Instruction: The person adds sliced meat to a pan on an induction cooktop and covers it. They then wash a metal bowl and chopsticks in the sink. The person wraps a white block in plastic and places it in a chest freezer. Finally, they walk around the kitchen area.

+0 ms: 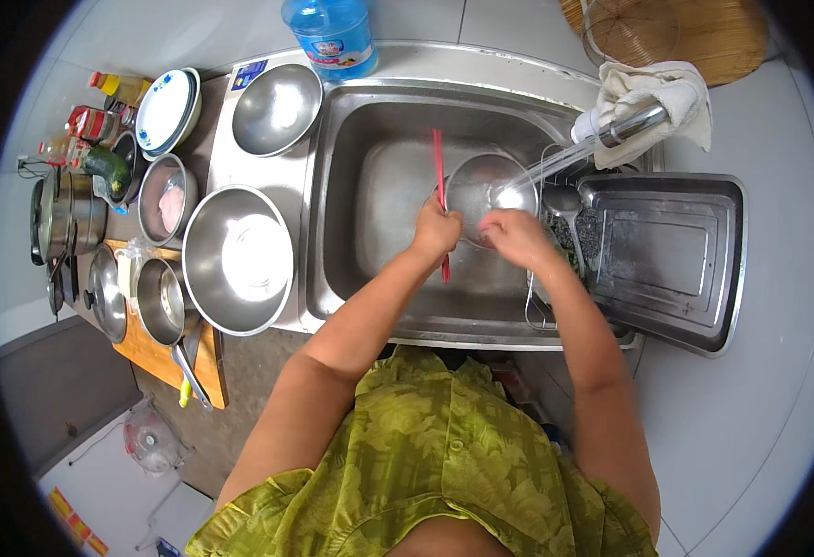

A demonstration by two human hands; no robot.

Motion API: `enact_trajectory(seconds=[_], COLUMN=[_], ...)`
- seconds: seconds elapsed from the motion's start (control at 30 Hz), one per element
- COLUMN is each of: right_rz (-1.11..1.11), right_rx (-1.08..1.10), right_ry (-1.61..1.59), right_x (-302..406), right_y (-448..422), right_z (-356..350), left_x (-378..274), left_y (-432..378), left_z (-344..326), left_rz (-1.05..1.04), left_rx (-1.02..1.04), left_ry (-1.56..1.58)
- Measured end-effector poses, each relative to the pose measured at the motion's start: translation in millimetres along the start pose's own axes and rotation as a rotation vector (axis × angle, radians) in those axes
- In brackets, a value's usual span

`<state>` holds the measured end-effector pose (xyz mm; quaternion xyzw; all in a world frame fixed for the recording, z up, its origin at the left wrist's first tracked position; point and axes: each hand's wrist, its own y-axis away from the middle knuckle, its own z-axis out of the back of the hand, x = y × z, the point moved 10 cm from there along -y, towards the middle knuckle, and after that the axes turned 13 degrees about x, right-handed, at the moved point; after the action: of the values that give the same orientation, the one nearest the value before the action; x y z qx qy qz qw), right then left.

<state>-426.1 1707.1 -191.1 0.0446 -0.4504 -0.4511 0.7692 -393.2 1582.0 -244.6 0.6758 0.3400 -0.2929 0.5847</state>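
Observation:
Over the steel sink basin [393,188], my left hand [438,228] grips a pair of red chopsticks [439,163] together with the left rim of a round bowl [473,177]. Water from the chrome faucet [633,125] runs into this bowl. My right hand [515,235] is at the bowl's lower right rim, slightly blurred; its fingers are bent, and whether they hold something cannot be told. A metal spoon or ladle [564,202] lies just right of the bowl, by a wire rack [538,299] at the basin's right side.
Two steel bowls [278,111] [205,278] stand left of the sink. A blue jug [337,42] is behind it, a steel tray [657,244] to its right. A white cloth [685,97] hangs over the faucet. Further left are a saucepan [153,306], a cutting board [212,369] and a zucchini [106,167].

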Motion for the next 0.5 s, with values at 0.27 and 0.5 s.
enact_trajectory(seconds=[0.27, 0.5], right_rz=[-0.201, 0.161], right_rx=[-0.121, 0.245], right_ry=[0.431, 0.398], right_x=[-6, 32], right_y=[-48, -56], right_z=[28, -17], left_x=[19, 47], left_y=[19, 15], left_z=[-64, -47], left_rz=[0.265, 0.272], left_rx=[0.243, 0.281], left_ry=[0.418, 0.442])
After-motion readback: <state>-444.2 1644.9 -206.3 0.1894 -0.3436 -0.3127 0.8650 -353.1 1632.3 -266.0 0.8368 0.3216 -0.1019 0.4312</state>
